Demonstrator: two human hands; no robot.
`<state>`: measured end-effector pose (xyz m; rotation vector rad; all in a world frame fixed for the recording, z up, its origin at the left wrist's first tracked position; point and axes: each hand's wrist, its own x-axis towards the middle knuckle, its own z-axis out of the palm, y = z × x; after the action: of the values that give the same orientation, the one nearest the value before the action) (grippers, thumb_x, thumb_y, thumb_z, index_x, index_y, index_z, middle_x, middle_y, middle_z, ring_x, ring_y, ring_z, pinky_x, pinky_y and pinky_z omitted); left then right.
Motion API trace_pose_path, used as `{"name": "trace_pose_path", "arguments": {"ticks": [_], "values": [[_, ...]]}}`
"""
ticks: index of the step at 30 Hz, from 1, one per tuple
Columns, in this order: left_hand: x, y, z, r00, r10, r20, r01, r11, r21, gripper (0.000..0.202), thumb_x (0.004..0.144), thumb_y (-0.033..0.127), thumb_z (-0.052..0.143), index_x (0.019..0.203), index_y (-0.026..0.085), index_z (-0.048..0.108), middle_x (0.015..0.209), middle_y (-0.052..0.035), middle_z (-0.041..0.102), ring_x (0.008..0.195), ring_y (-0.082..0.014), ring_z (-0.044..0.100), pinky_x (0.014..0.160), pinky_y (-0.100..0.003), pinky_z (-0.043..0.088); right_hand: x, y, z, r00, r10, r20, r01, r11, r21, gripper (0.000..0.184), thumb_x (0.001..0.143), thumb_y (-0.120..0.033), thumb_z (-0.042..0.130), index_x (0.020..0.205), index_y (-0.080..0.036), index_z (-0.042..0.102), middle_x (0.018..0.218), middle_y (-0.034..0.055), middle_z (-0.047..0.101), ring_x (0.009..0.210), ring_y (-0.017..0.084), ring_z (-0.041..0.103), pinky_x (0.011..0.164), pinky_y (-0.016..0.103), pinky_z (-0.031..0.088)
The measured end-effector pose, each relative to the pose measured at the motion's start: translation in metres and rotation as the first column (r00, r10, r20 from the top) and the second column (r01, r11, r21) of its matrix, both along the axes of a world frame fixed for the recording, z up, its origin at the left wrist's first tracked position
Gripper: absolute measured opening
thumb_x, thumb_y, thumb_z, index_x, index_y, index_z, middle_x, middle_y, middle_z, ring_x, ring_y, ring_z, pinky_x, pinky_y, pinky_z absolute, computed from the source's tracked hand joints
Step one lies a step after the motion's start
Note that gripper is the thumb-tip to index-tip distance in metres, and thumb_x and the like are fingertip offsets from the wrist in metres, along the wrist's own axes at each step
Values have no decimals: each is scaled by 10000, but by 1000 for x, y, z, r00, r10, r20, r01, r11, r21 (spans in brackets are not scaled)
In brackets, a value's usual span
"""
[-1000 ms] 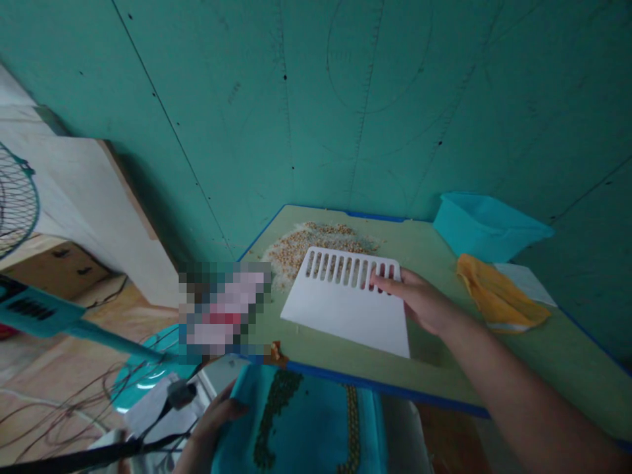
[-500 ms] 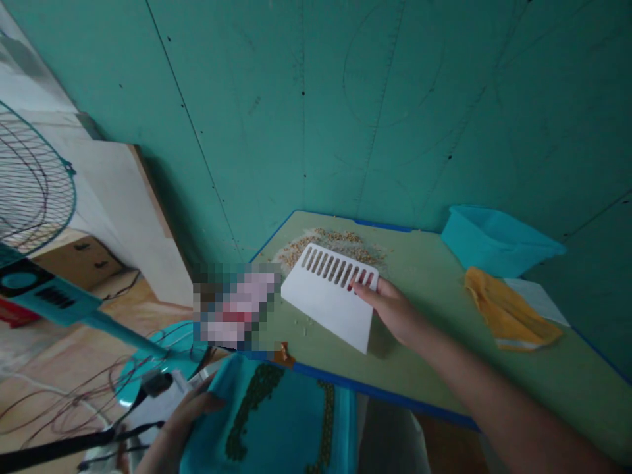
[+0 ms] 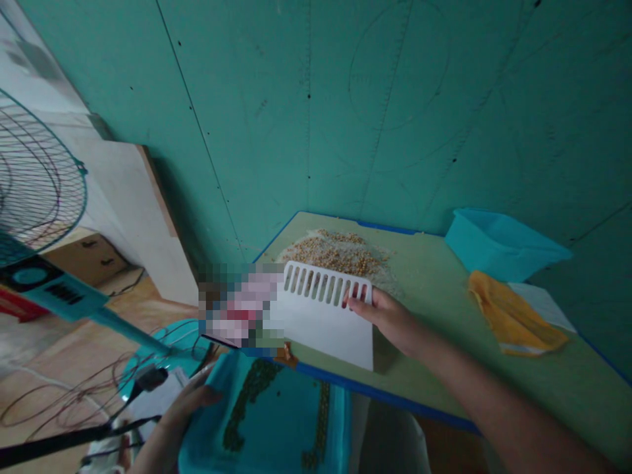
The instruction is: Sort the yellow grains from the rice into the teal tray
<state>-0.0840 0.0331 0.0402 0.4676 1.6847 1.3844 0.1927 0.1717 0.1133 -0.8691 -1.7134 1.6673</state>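
My right hand (image 3: 382, 313) is closed on the slotted upper corner of a white plastic slotted plate (image 3: 326, 329), its thumb at the slots. The plate leans over the table's front part, just in front of a spread pile of yellow-brown grains (image 3: 340, 249) with paler fine bits. Below the table's edge, my left hand (image 3: 197, 395) is closed over the left rim of a blue plastic tray (image 3: 281, 421). Green-brown grains (image 3: 239, 408) lie in that tray in bands at its left and right sides. The left fingers are partly hidden.
A pixelated pink and red patch covers the table's left corner. On the green blue-edged table (image 3: 434, 368) stand a blue bin (image 3: 506, 247) and a yellow cloth (image 3: 516, 313) at right. A teal fan (image 3: 74, 299) and loose cables (image 3: 54, 408) are at left.
My right hand has drawn the white slotted plate a little nearer and to the left, uncovering more of the grain pile. The left hand stays on the tray; the view has shifted slightly.
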Motion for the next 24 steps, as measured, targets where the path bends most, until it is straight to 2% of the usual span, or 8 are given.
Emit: {"name": "trace_pose_path", "arguments": {"ticks": [4, 6, 11, 14, 18, 20, 23, 24], "values": [[0, 2, 3, 1000, 11, 25, -11, 1000, -10, 194, 280, 67, 536, 324, 251, 579, 243, 86, 476, 298, -92, 327, 313, -216, 334, -1, -1, 1, 999, -42, 8, 42, 999, -23, 255, 730, -424, 541, 849, -199, 562, 802, 16, 569, 725, 145, 504, 685, 293, 374], [-4, 4, 4, 999, -23, 32, 24, 998, -49, 190, 271, 64, 537, 303, 247, 578, 251, 73, 492, 309, -98, 346, 302, -212, 312, -2, -3, 1, 1000, -20, 21, 20, 1000, -22, 257, 732, -421, 539, 857, -196, 556, 809, 20, 570, 728, 147, 504, 691, 297, 377], [-11, 7, 0, 990, -81, 113, 92, 991, -93, 192, 246, 51, 549, 248, 243, 552, 262, 42, 517, 316, -128, 385, 320, -243, 355, -5, -8, -2, 998, 49, 25, -50, 998, 41, 260, 753, -416, 517, 892, -199, 550, 883, 29, 584, 813, 155, 511, 748, 303, 375], [-9, 5, -4, 992, -73, 103, 77, 996, -36, 204, 259, 53, 565, 277, 255, 587, 248, 65, 484, 308, -112, 331, 370, -263, 408, -6, -9, -4, 996, 81, 25, -82, 996, 33, 276, 756, -422, 512, 917, -201, 549, 903, 29, 589, 815, 152, 519, 754, 305, 376], [-5, 3, -5, 994, 0, 107, -3, 1000, 24, 217, 268, 51, 566, 318, 256, 617, 270, 70, 506, 306, -105, 327, 326, -243, 348, -4, -11, 0, 994, 100, 47, -102, 994, 34, 262, 752, -416, 519, 889, -195, 551, 870, 23, 592, 807, 151, 519, 743, 299, 378], [-5, 2, -4, 992, 9, 123, -11, 1000, 18, 209, 277, 56, 565, 325, 252, 620, 284, 66, 529, 311, -107, 349, 334, -240, 337, -3, -11, 3, 996, 80, 45, -82, 996, 43, 244, 753, -403, 520, 878, -195, 552, 862, 20, 589, 811, 150, 518, 744, 294, 377], [-9, 2, -6, 995, -52, 82, 58, 995, -80, 226, 261, 40, 551, 347, 231, 635, 286, 49, 553, 323, -121, 393, 342, -239, 318, -1, -10, 5, 1000, -7, 21, 6, 998, 57, 232, 754, -398, 514, 867, -198, 549, 849, 18, 580, 777, 145, 516, 714, 288, 384], [-11, 2, -7, 996, -61, 60, 66, 995, -74, 233, 269, 48, 550, 380, 225, 652, 297, 48, 564, 333, -124, 404, 352, -238, 319, 0, -10, 5, 999, -41, 15, 40, 997, 64, 232, 752, -402, 515, 858, -198, 545, 832, 16, 574, 753, 142, 513, 693, 284, 387]]}}
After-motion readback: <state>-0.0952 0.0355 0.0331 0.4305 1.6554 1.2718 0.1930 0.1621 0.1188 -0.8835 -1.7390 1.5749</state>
